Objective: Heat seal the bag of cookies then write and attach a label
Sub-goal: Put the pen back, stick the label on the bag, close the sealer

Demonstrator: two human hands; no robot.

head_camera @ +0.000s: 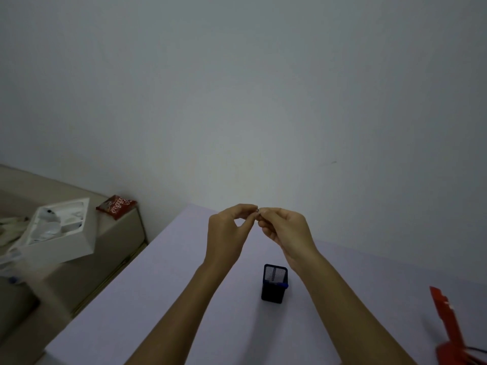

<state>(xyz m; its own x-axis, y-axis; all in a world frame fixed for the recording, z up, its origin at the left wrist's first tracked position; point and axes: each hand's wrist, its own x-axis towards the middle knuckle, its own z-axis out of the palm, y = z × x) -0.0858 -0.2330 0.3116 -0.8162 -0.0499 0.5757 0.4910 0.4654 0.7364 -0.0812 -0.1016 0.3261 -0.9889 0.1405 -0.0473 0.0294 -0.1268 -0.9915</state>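
My left hand (228,233) and my right hand (284,230) are raised above the lavender table (158,299), fingertips pinched together and touching at the middle. Something tiny may sit between the fingertips, but it is too small to identify. Below the hands stands a dark mesh pen holder (274,283) with a blue pen in it. A red heat sealer (450,330) lies at the table's right edge, partly cut off by the frame. No bag of cookies or label shows on the table.
A beige sofa (110,248) stands left of the table. On it lie an open white box (59,230) and a red snack packet (117,206). A plain grey wall fills the background.
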